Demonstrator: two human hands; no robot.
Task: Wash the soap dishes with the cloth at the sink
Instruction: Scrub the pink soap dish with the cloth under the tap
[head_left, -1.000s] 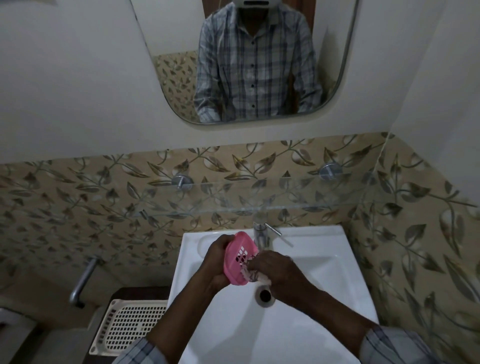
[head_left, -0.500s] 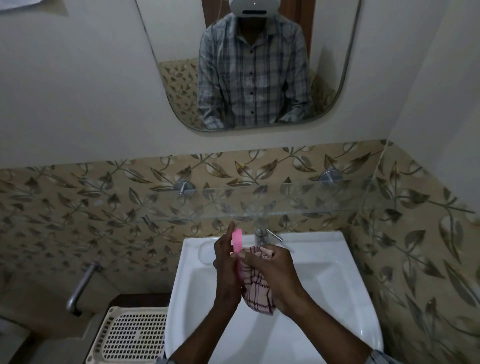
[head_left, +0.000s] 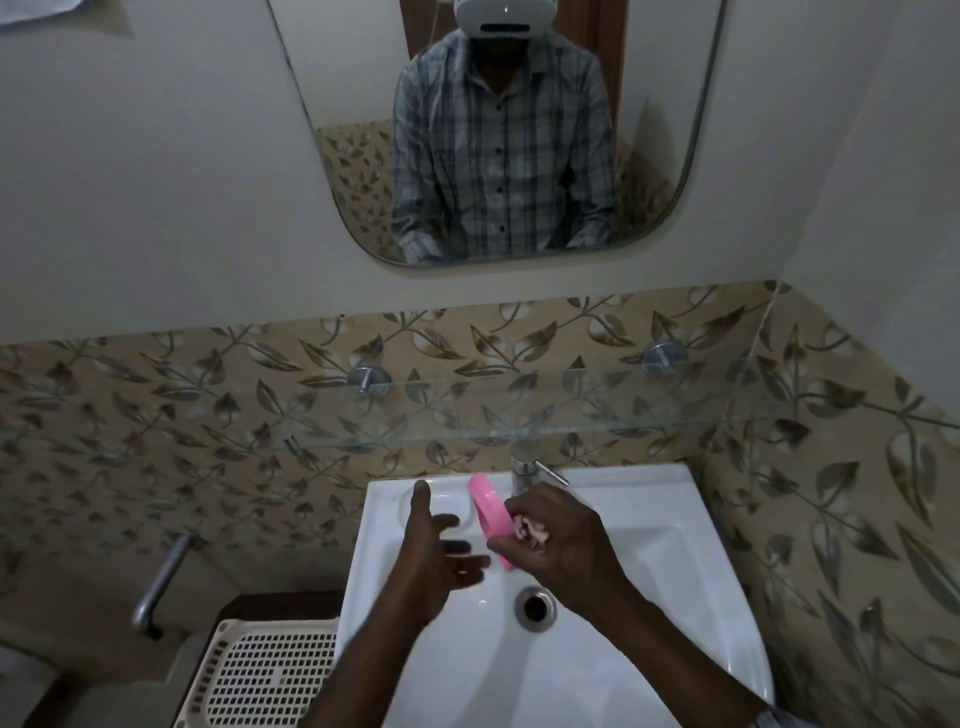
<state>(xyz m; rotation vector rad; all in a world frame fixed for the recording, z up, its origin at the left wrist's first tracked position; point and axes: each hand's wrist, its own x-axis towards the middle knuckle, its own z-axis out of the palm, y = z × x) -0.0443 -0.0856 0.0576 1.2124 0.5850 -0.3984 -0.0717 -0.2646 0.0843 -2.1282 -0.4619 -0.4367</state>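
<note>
Releasing the pink soap dish (head_left: 491, 514), is the left hand (head_left: 441, 551) idle now?
— Yes: open, fingers spread. The right hand (head_left: 556, 540) alone grips dish and cloth (head_left: 530, 530) over the sink (head_left: 649, 519); likely a regrip.

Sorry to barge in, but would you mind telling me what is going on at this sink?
A person is washing a pink soap dish over the white sink. The right hand grips the dish, turned on edge, together with a bunched checked cloth. The left hand is open with its fingers spread just beside the dish, holding nothing. No water shows at the tap. A white perforated tray sits left of the sink.
</note>
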